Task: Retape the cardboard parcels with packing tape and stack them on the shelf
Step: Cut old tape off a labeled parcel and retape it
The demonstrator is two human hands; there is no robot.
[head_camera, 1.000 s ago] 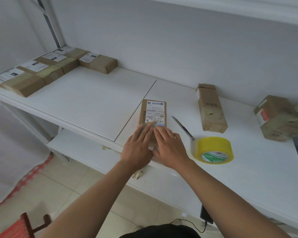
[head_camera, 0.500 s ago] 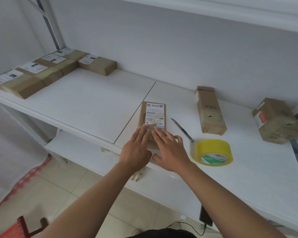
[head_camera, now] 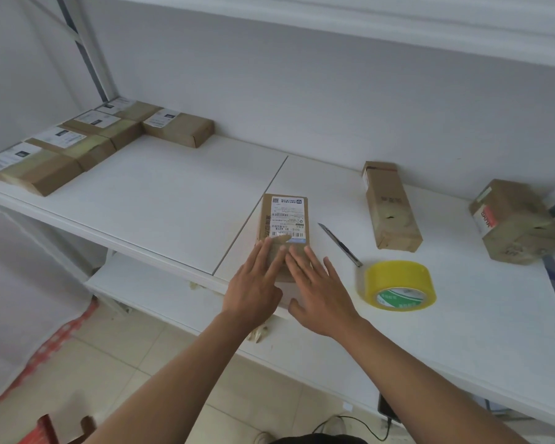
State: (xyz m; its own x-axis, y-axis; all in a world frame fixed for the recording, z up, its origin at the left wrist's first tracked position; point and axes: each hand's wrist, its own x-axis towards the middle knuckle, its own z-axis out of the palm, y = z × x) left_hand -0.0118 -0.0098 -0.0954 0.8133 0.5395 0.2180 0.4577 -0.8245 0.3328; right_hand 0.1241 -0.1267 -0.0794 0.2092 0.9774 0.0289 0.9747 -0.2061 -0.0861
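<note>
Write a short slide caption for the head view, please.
Both hands, left and right, press flat on a labelled parcel beside yellow tape.

Knife (head_camera: 339,244) between parcel (head_camera: 285,219) and tape (head_camera: 398,285)

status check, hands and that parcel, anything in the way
Left hand and right hand flat on labelled parcel. Parcel lies on shelf. Knife and tape roll right of it, apart.

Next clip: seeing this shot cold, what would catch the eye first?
Both hands, left hand and right hand, press flat on the labelled parcel at the shelf's front edge. Right of them sits a bright yellow tape roll, with a utility knife between it and the parcel.
</note>
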